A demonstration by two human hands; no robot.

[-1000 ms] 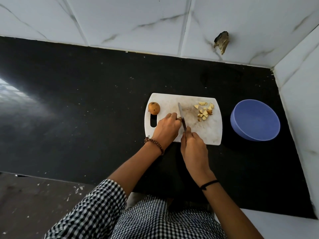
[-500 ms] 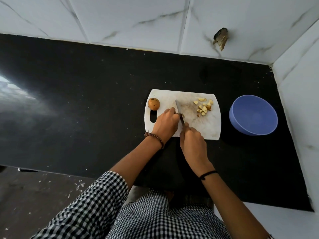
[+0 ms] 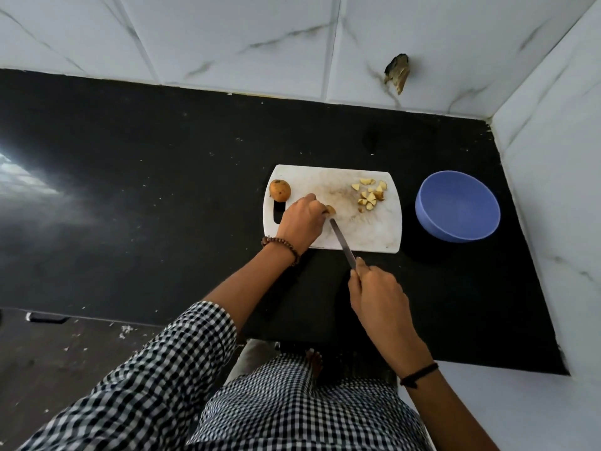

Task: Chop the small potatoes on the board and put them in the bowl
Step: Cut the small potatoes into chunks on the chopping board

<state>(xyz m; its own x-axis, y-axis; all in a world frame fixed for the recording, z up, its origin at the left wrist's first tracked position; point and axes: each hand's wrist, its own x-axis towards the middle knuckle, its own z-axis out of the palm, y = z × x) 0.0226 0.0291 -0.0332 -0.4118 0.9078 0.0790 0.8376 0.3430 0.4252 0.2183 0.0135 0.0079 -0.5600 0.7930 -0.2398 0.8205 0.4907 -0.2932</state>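
A white cutting board (image 3: 374, 236) lies on the black counter. One whole small potato (image 3: 280, 190) sits at the board's left end above the handle slot. A heap of chopped potato pieces (image 3: 369, 194) lies at its right end. My left hand (image 3: 300, 221) rests on the board and pinches a potato piece (image 3: 330, 209) at its fingertips. My right hand (image 3: 379, 296) grips the handle of a knife (image 3: 342, 242), in front of the board; the blade slants up-left, its tip just below the held piece. A blue bowl (image 3: 457, 206) stands right of the board, with nothing visible inside.
The black counter (image 3: 146, 190) stretches far to the left. White marble-tiled walls close the back and the right side, forming a corner behind the bowl. A chipped hole (image 3: 397, 74) marks the back wall. The counter's front edge runs beneath my arms.
My right hand has pulled the knife back toward me, off the potato, so the blade now lies slanted across the board's front edge. My left hand stays on the piece.
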